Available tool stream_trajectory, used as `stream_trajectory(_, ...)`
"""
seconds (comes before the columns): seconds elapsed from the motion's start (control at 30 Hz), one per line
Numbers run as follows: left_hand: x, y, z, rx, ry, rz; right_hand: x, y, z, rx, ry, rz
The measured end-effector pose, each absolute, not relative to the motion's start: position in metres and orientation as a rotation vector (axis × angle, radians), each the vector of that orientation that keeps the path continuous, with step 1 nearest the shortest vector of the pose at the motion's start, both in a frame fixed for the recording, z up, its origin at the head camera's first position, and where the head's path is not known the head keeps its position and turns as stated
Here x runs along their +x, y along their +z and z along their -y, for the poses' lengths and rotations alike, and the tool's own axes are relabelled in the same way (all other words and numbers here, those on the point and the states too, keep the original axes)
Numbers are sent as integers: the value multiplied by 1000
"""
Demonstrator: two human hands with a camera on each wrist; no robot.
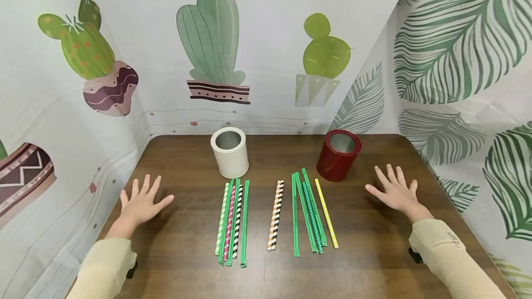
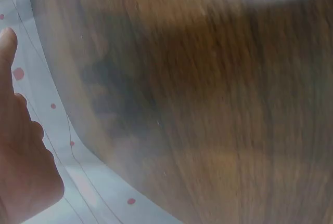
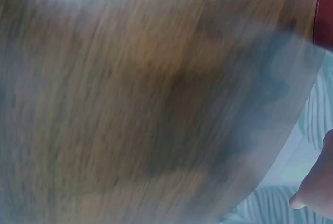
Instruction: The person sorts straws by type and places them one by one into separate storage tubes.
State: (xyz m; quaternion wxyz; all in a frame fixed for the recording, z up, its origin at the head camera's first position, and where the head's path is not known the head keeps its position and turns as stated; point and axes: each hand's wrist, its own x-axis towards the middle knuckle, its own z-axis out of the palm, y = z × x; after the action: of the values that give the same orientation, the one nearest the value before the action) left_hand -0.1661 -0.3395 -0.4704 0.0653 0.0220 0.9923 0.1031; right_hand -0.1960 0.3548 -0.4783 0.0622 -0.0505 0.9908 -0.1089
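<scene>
Green wrappers (image 1: 295,216) and right sleeve (image 1: 440,246) bear illegibly small lettering.

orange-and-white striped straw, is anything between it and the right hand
Yes: a black-and-white striped straw beside the orange-and-white striped straw, then green-wrapped straws with a teal dotted straw among them and, nearest the right hand, a yellow patterned straw.
</scene>
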Motion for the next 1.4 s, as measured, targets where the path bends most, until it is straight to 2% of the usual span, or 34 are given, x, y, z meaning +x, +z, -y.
stream_trajectory(0.3,-186,-470,317,76,531,-3040,-200,-474,-319,-326,-426,-3104)
stream_trajectory(0.47,-205,-463,291,182,719,-3169,-203,-474,-292,-432,-767,-3014)
stream_trajectory(0.67,-226,-452,259,295,920,-3227,-206,-478,-271,-305,-1266,-2646)
stream_trajectory(0.83,-238,-440,238,306,1057,-3215,-210,-480,-259,-189,-1494,-2363)
stream_trajectory(1.4,-266,-434,197,181,1215,-3113,-218,-504,-227,-87,-1497,-2276)
